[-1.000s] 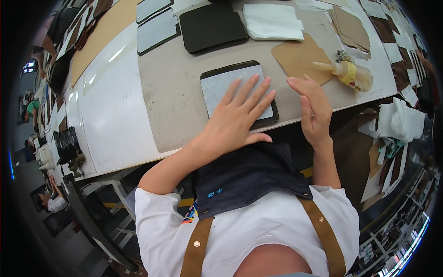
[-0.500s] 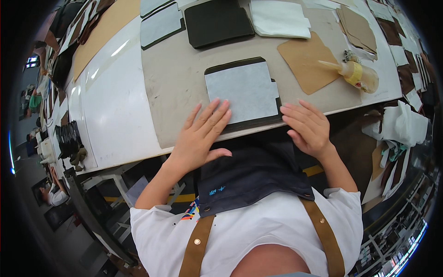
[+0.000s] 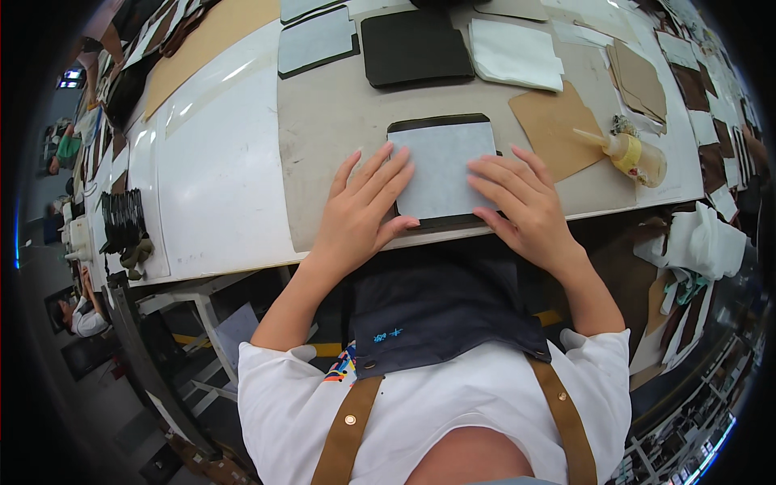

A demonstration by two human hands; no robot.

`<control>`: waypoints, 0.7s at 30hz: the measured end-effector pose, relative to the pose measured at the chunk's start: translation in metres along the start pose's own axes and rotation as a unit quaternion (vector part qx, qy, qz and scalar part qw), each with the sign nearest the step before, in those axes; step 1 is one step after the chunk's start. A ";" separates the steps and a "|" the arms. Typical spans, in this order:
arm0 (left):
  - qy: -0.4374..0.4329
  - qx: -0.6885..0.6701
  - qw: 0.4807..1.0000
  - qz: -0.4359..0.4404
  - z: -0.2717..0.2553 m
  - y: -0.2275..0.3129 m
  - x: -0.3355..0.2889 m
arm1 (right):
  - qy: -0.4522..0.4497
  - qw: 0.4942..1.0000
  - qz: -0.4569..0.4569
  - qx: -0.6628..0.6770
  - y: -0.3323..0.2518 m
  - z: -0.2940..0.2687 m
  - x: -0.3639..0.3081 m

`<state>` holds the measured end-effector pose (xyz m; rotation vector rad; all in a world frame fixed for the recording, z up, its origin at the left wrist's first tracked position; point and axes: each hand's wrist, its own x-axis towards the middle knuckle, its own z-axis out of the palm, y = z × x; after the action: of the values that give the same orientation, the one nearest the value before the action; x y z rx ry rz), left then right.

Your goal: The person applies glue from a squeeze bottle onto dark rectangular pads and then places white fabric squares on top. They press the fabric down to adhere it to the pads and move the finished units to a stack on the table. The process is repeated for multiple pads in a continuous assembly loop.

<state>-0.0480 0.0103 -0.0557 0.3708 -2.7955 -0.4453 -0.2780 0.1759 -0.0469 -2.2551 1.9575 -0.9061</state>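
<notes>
In front of me at the table's near edge lies a black panel (image 3: 436, 221) with a pale grey-white sheet (image 3: 443, 166) on top; a dark margin shows along its far and near sides. My left hand (image 3: 365, 198) rests with fingers stretched out over the sheet's left edge. Opposite it, my right hand (image 3: 521, 198) lies with extended fingers on the sheet's right side, covering much of that edge. Neither hand holds anything. Beyond them sit a stack of black panels (image 3: 416, 50) and, beside it, a pile of white sheets (image 3: 516, 55).
A squeeze bottle (image 3: 638, 160) with a long nozzle lies to the right, its tip over a tan card (image 3: 558, 129). More brown cards (image 3: 636, 81) are stacked behind it. A grey-covered black panel (image 3: 318, 44) is at the far left. Another person (image 3: 85, 315) sits at the left.
My right hand has moved left from beside the panel onto the sheet. The left hand stays on the sheet's left side, and the whole view has shifted slightly.
</notes>
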 end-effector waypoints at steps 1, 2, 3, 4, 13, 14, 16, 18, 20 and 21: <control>-0.001 0.002 1.000 -0.005 0.000 0.000 0.001 | -0.004 1.000 -0.003 -0.003 0.001 0.000 0.003; -0.001 0.005 1.000 -0.009 0.001 0.000 0.002 | -0.021 1.000 0.000 0.008 0.002 0.000 0.005; -0.001 0.015 1.000 -0.013 0.001 0.000 0.003 | -0.038 0.999 0.003 0.020 0.004 0.001 0.007; -0.001 0.026 1.000 -0.016 0.000 0.001 0.004 | -0.055 0.998 0.007 0.032 0.005 0.003 0.009; 0.038 0.066 0.996 -0.038 0.005 -0.004 0.012 | -0.054 0.998 0.017 0.003 0.016 0.012 0.028; 0.041 0.069 0.996 -0.039 0.005 -0.005 0.012 | -0.046 0.999 0.013 -0.008 0.017 0.013 0.031; 0.038 0.085 0.995 -0.033 0.007 -0.009 0.013 | -0.028 0.999 0.007 -0.032 0.019 0.015 0.037; 0.050 0.086 0.994 -0.036 0.009 -0.012 0.014 | -0.020 0.999 -0.001 -0.028 0.023 0.016 0.043; 0.077 0.073 0.993 -0.047 0.012 -0.016 0.013 | -0.006 1.000 -0.002 -0.024 0.025 0.015 0.053; 0.085 0.081 0.991 -0.068 0.014 -0.018 0.012 | 0.002 1.000 0.004 -0.021 0.022 0.013 0.061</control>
<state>-0.0596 -0.0065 -0.0720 0.6075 -2.6568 -0.2044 -0.2891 0.1113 -0.0412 -2.2668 2.0052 -0.8789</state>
